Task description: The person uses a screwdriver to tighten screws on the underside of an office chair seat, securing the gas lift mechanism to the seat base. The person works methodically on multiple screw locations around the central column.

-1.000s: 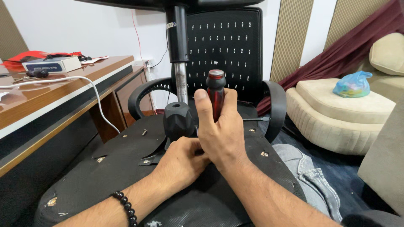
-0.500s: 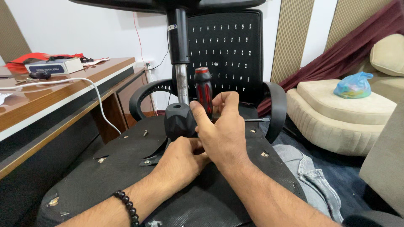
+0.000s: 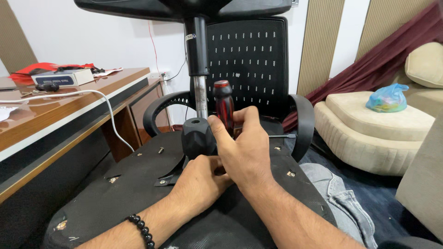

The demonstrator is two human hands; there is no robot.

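The right hand [image 3: 244, 147] has its fingers wrapped narrowly around a screwdriver [image 3: 224, 105], gripping the lower part of the red-and-black handle, which stands upright; the tip is hidden behind the hand. The left hand [image 3: 200, 184] sits just below and in front of it, fingers curled in under the right palm; what they pinch cannot be seen. A black bead bracelet [image 3: 142, 229] circles the left wrist.

Both hands rest on the underside of an overturned chair seat [image 3: 115, 193]. Just left of the screwdriver stands a black knob [image 3: 197, 136], touching the left hand's knuckles, and behind the knob rises the gas column [image 3: 199, 69], up to the chair base [image 3: 184, 8] at the top edge. A loose screw [image 3: 160, 150] lies on the seat left of the knob. A thin metal rod [image 3: 281, 136] lies just right of the right hand. Behind the screwdriver stands the mesh backrest [image 3: 249, 64], with curved armrests [image 3: 302, 124] either side.

Left of the seat is a wooden desk [image 3: 55, 115] with a white cable [image 3: 104, 103] trailing off it. Right of the seat is a beige sofa [image 3: 378, 133] bearing a blue bag [image 3: 387, 99].
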